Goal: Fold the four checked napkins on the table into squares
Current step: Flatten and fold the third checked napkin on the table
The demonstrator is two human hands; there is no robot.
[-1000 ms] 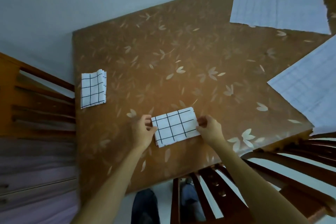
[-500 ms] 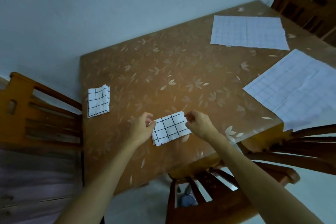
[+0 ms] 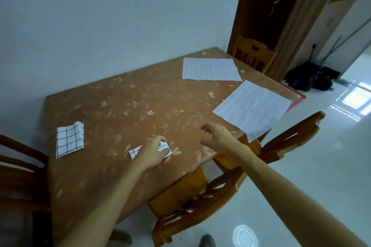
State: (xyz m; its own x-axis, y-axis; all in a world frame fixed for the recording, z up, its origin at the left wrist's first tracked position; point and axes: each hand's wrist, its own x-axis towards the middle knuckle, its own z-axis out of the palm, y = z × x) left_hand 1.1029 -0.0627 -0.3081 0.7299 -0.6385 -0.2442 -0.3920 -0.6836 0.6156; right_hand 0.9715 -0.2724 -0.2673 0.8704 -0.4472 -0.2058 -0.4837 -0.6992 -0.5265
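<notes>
Brown table (image 3: pixel 128 110) with a pale leaf print, set against a plain white wall (image 3: pixel 100 26), wooden chairs (image 3: pixel 192 192) around it, a dark door (image 3: pixel 267 4) far right and a glossy pale floor (image 3: pixel 301 186); no readable writing anywhere. Left hand (image 3: pixel 151 152) pressed flat, fingers spread, on a small folded napkin (image 3: pixel 166 148) near the front edge, gripping nothing; right hand (image 3: pixel 217 136) raised above the table, loosely open and empty. Another folded square napkin (image 3: pixel 69 139) at the left edge, two unfolded napkins at the right: far one (image 3: pixel 210 69), nearer one (image 3: pixel 253 107) overhanging the edge.
</notes>
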